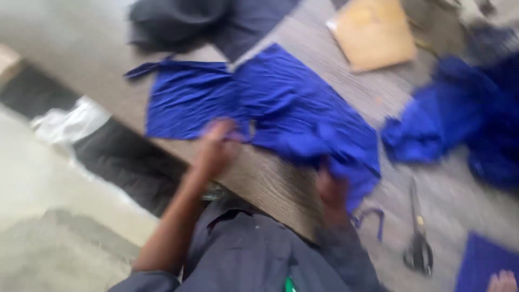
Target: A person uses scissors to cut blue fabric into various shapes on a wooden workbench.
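— What do your hands do now?

— My left hand [216, 148] lies on the near edge of the blue cloth piece [265, 111], fingers together and bent, it seems pinching the fabric, but the picture is blurred and I cannot tell for sure. My right hand [331, 194] is at the cloth's lower right corner, closed on the edge, I think. The cloth itself lies flat on the grey wooden table [270, 186], just in front of me.

— What is around it?

— Near me, on the right, the scissors [417, 238] lie on the table, apart from my hand. At the corner another flat blue piece [481, 262] shows, with somebody's fingertips [503, 281] beside it. Further right is a heap of blue fabric [459, 119]. Behind that, a tan paper envelope [373, 32], and far at the top a dark garment [200, 21].

— What could go wrong?

— The cloth hangs a little over the table edge; if I pull unevenly it could slide off or wrinkle. Also a loose strip [373, 216] hangs near the scissors and could catch them.

— Any containers?

— Only the envelope. It lies closed, so I cannot tell what is inside.
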